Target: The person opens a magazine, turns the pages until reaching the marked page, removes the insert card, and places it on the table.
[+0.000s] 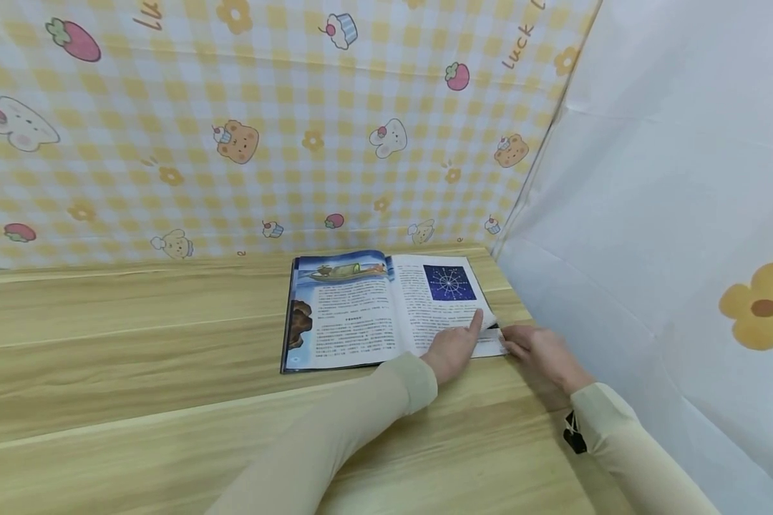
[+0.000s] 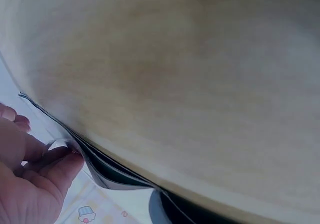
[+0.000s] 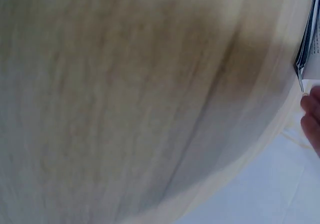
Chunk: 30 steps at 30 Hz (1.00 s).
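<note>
An illustrated book (image 1: 354, 322) lies open on the wooden table, a boat picture on its left page and a dark blue star chart on the right. My left hand (image 1: 452, 350) is over the lower part of the right page, index finger extended. In the left wrist view, the thumb and fingers of my left hand (image 2: 35, 184) pinch a bent page (image 2: 102, 176), lifted from those below. At the book's lower right corner, my right hand (image 1: 541, 350) pinches the edge; its fingertips (image 3: 309, 103) show at the corner in the right wrist view.
Behind the wooden table (image 1: 135, 372) hangs a yellow checked cloth (image 1: 283, 143) with cartoon prints. A white cloth wall (image 1: 650, 214) stands close beside my right arm. A small black item (image 1: 575, 433) shows at the right sleeve.
</note>
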Each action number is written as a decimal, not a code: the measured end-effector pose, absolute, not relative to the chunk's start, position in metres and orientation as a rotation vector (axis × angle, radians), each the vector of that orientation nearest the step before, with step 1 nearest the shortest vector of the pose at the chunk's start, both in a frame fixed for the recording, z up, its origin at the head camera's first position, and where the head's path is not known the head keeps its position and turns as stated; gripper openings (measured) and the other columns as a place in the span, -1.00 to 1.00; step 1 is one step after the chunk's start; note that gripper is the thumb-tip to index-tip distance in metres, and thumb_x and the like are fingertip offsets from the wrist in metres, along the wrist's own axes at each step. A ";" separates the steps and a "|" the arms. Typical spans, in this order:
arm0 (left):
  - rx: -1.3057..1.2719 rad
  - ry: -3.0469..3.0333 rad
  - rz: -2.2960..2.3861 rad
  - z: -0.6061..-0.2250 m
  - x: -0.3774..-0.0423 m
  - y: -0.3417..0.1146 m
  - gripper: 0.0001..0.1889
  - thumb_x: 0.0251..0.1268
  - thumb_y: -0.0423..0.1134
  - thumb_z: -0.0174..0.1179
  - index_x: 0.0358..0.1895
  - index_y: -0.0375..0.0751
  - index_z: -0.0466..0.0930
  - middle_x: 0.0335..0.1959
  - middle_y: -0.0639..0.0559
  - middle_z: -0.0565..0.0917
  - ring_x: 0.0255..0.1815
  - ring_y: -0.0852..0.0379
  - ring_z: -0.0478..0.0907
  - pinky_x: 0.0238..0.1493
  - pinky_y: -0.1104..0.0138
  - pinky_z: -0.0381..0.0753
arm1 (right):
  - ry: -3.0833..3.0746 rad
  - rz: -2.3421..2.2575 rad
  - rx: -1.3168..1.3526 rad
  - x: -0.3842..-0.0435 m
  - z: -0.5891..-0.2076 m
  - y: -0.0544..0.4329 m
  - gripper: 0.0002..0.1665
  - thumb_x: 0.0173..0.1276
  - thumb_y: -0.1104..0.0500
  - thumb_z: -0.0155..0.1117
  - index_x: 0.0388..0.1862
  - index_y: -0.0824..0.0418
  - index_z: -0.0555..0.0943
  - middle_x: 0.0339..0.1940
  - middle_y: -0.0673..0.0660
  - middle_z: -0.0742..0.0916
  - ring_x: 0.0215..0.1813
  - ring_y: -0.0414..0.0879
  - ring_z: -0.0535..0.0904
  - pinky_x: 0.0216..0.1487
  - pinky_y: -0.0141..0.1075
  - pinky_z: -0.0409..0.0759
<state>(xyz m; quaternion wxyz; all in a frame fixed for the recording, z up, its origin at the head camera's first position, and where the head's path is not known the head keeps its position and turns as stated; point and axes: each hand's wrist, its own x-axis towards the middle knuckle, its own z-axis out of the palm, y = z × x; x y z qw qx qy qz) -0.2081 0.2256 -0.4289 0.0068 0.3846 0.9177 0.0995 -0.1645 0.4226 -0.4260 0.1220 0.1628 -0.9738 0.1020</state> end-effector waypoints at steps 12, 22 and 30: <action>1.272 2.896 0.465 -0.437 -0.209 0.217 -0.03 0.23 -0.57 0.04 0.50 0.28 -0.29 0.49 -0.26 -0.02 -0.32 0.03 0.66 -0.50 0.38 0.61 | -2.922 0.241 0.780 -0.168 -0.430 0.414 -0.59 0.23 0.22 0.30 0.04 0.38 0.59 0.04 0.33 0.66 0.02 0.26 0.60 0.01 0.03 0.56; 1.310 3.005 0.259 -0.437 -0.213 0.213 -0.01 0.21 -0.55 0.06 0.50 0.33 -0.28 0.53 -0.16 -0.25 0.14 -0.09 0.51 -0.28 0.32 0.66 | -2.952 0.246 0.757 -0.172 -0.426 0.413 -0.66 0.23 0.23 0.30 -0.02 0.33 0.63 0.01 0.29 0.68 0.00 0.21 0.62 0.01 0.01 0.57; 1.309 3.124 -0.387 -0.437 -0.217 0.207 -0.44 0.42 -0.23 -0.11 0.40 0.40 0.13 0.55 0.06 -0.34 0.53 -0.11 -0.43 0.45 -0.07 -0.17 | -2.956 0.201 0.738 -0.172 -0.428 0.414 -0.64 0.24 0.21 0.29 0.00 0.33 0.63 0.02 0.28 0.68 0.02 0.21 0.62 0.03 0.00 0.56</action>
